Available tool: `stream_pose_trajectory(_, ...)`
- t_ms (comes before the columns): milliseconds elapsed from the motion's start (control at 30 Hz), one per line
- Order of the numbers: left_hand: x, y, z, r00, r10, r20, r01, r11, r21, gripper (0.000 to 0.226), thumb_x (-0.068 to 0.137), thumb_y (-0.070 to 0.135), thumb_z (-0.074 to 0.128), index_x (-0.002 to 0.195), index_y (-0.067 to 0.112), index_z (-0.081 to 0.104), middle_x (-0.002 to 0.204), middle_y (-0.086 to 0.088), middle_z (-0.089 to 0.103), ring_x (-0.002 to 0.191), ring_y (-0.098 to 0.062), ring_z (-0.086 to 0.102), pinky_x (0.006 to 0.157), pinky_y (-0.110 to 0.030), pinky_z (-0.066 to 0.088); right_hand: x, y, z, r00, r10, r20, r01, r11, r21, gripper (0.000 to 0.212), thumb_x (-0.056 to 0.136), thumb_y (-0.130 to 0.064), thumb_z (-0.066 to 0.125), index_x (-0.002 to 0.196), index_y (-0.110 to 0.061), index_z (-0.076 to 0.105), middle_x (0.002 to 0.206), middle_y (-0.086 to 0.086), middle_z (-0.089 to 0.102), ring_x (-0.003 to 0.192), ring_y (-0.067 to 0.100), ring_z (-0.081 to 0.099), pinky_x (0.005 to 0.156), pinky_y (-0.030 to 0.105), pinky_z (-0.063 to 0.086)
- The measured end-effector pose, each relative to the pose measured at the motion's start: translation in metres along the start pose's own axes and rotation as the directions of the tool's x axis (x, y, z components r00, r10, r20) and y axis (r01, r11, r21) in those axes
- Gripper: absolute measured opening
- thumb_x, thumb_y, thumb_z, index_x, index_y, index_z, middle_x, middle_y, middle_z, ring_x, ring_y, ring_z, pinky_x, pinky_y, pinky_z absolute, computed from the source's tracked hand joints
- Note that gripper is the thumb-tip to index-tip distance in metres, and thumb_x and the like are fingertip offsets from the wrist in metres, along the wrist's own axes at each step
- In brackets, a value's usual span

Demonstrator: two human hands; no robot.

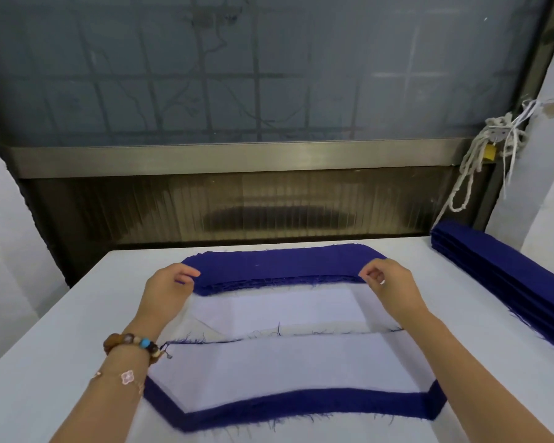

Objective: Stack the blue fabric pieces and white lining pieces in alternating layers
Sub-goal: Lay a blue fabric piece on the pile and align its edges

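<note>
Head view: work on a white table [45, 314].
Blue fabric stack [279, 266]: far centre, lying flat.
Left hand [168, 284]: fingers curled, pinching the stack's left end.
Right hand [387, 282]: pinching its right end.
White lining pieces [279, 310]: just near of the stack; the nearest lies on a blue piece [301, 406].
Blue pile [506, 282]: right edge.

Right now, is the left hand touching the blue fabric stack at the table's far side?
Touching. In the head view, the left hand pinches the left end of the blue fabric stack, with blue showing under its fingertips.
</note>
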State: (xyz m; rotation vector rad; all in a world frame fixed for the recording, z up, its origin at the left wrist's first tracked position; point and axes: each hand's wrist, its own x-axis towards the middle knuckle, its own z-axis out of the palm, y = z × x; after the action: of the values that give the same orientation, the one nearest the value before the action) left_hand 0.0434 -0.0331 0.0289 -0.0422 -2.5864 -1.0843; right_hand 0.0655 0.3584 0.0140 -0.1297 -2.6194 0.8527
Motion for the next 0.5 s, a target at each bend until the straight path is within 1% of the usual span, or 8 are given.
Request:
stream_pose_trajectory(100,0.025,0.008,0.017,0.999,-0.030,-0.015,0.029,0.999,-0.019,0.025,0.088,-0.010,0.055,0.103,0.003,0.069,0.100,-0.015,0.066,0.093,-0.028,0.060,0.086,-0.036,0.049,0.026,-0.009,0.015,1.000,-0.004,0.017,0.003,1.000,0.019,0.012,0.091,-0.008,0.061,0.094,-0.019,0.065,0.096,-0.002,0.060,0.075,0.007,0.055,0.066,0.008,0.041)
stream_pose_trajectory(133,0.032,0.010,0.024,0.999,-0.039,-0.020,0.038,0.999,-0.023,0.024,0.088,-0.008,0.056,0.103,0.004,0.070,0.100,-0.015,0.067,0.093,-0.028,0.060,0.088,-0.038,0.049,0.035,-0.013,0.020,1.000,0.004,0.023,-0.005,1.000,0.025,0.011,0.091,-0.008,0.061,0.095,-0.018,0.065,0.096,-0.001,0.061,0.076,0.008,0.056,0.068,0.010,0.043)
stream_pose_trajectory(233,0.051,0.015,0.048,0.997,-0.072,0.015,0.073,0.997,-0.026,0.019,0.091,0.002,0.059,0.103,0.009,0.071,0.101,-0.009,0.069,0.094,-0.022,0.061,0.089,-0.034,0.050,0.057,-0.026,0.035,0.999,0.007,0.043,-0.009,0.999,0.030,0.010,0.092,-0.010,0.060,0.098,-0.017,0.066,0.098,-0.001,0.061,0.078,0.008,0.056,0.074,0.016,0.046)
stream_pose_trajectory(333,0.062,0.015,0.068,0.991,-0.113,0.072,0.112,0.993,0.021,0.013,0.094,0.016,0.060,0.098,0.018,0.072,0.100,0.001,0.070,0.096,-0.015,0.061,0.083,-0.029,0.049,0.071,-0.032,0.049,0.995,-0.029,0.099,0.027,0.999,0.024,0.010,0.092,-0.011,0.061,0.098,-0.016,0.067,0.101,-0.001,0.061,0.081,0.010,0.058,0.078,0.018,0.047)
stream_pose_trajectory(400,0.063,0.011,0.076,0.990,-0.130,0.045,0.127,0.990,0.062,0.011,0.093,0.020,0.061,0.090,0.024,0.070,0.094,0.006,0.070,0.094,-0.014,0.062,0.077,-0.028,0.049,0.074,-0.030,0.057,0.990,-0.034,0.138,0.034,0.999,0.008,0.009,0.091,-0.013,0.063,0.097,-0.016,0.069,0.103,-0.001,0.060,0.083,0.011,0.057,0.081,0.018,0.047)
stream_pose_trajectory(467,0.061,0.005,0.079,0.992,-0.126,-0.012,0.126,0.990,0.064,0.010,0.093,0.021,0.062,0.090,0.025,0.070,0.091,0.007,0.069,0.090,-0.013,0.062,0.074,-0.028,0.051,0.076,-0.025,0.063,0.993,-0.031,0.117,0.029,0.999,0.018,0.006,0.089,-0.014,0.066,0.094,-0.017,0.069,0.102,-0.001,0.060,0.083,0.009,0.056,0.079,0.016,0.046)
stream_pose_trajectory(500,0.059,0.002,0.080,0.992,-0.120,-0.035,0.122,0.992,0.042,0.009,0.093,0.020,0.062,0.090,0.024,0.070,0.091,0.007,0.069,0.088,-0.011,0.061,0.073,-0.026,0.050,0.076,-0.021,0.064,0.995,-0.031,0.095,0.028,0.999,0.029,0.005,0.088,-0.015,0.067,0.092,-0.018,0.070,0.100,-0.002,0.060,0.082,0.008,0.056,0.076,0.014,0.045)
